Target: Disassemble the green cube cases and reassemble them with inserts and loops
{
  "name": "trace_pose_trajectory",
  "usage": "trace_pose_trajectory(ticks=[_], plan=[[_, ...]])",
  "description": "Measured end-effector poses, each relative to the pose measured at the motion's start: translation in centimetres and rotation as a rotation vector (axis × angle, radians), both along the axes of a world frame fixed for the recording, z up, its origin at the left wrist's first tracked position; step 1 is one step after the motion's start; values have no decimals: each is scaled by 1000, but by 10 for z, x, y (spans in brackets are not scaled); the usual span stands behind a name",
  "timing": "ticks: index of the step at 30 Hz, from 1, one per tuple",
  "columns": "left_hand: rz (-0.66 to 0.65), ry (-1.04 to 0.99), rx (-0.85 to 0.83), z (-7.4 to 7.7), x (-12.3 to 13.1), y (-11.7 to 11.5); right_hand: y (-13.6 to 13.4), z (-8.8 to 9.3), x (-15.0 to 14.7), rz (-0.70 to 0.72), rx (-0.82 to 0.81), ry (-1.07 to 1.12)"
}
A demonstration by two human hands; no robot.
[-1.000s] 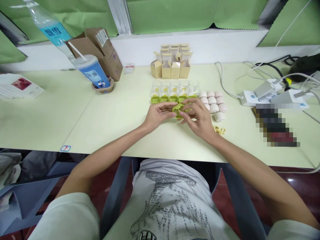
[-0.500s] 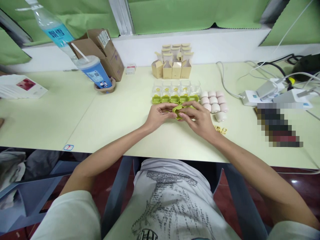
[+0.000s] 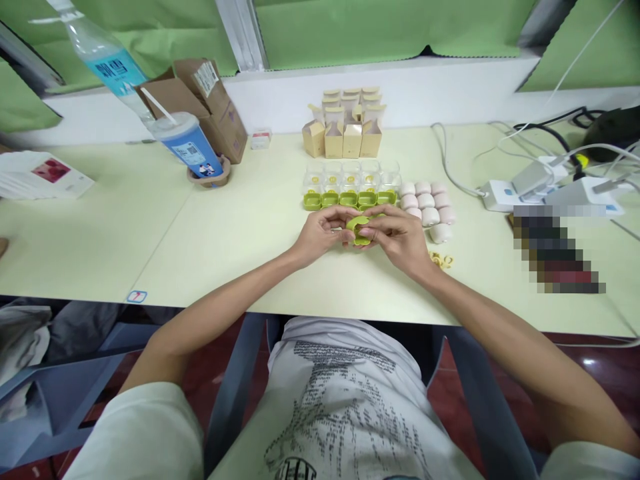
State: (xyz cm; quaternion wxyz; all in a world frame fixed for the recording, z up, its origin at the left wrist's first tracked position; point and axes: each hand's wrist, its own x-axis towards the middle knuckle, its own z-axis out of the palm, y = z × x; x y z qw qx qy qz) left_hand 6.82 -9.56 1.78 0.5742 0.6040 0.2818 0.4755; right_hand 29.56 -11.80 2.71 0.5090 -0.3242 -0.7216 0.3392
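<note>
My left hand (image 3: 320, 235) and my right hand (image 3: 400, 237) meet over the pale table (image 3: 250, 253), both pinching a small green plastic piece (image 3: 358, 225) between their fingertips. Just beyond them stands a row of several green-based clear cases (image 3: 350, 187). Right of that row lie several pinkish-white round pieces (image 3: 429, 208). A few small yellow bits (image 3: 442, 260) lie by my right wrist.
Several small beige cartons (image 3: 347, 123) stand at the back. A blue cup with a straw (image 3: 187, 147), a water bottle (image 3: 103, 57) and a brown cardboard box (image 3: 210, 100) sit at the back left. Cables and white adapters (image 3: 540, 183) crowd the right side. Leaflets (image 3: 43, 175) lie far left.
Both hands have closed in on the green piece and drawn it slightly toward me; my right fingers, spread before, now pinch it.
</note>
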Motion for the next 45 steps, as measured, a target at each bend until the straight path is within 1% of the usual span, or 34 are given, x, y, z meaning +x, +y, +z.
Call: trace_pose_trajectory(ticks=[2, 5, 8, 12, 15, 19, 24, 30, 33, 35, 39, 45], plan=[[-38, -32, -32, 2, 0, -2, -2, 1, -2, 4, -90, 61], [-60, -57, -66, 7, -1, -6, -1, 4, -2, 14, -242, 164], [-74, -55, -115, 10, -2, -8, 3, 8, 1, 57, -306, 183], [-71, -49, -145, 8, -1, -8, 6, 12, 1, 170, -370, 140], [-73, -35, -122, 6, 0, -6, 4, 13, -1, 212, -353, 135], [-42, -10, -39, 7, 0, -5, 3, 14, -2, 251, -342, 122], [-38, 42, 44, 7, 0, -3, 3, 14, -3, 244, -347, 161], [-101, 86, 74, 6, 0, -5, 3, 11, -4, 214, -328, 197], [-110, 127, 115, 8, 0, -5, 1, 13, -5, 209, -319, 184], [-97, 131, 154, 11, -1, -4, 0, 14, -5, 211, -324, 180], [-28, 113, 226, 16, -2, -1, -1, 17, -7, 241, -329, 200], [-10, 108, 222, 15, -3, 1, -2, 18, -8, 241, -340, 223]])
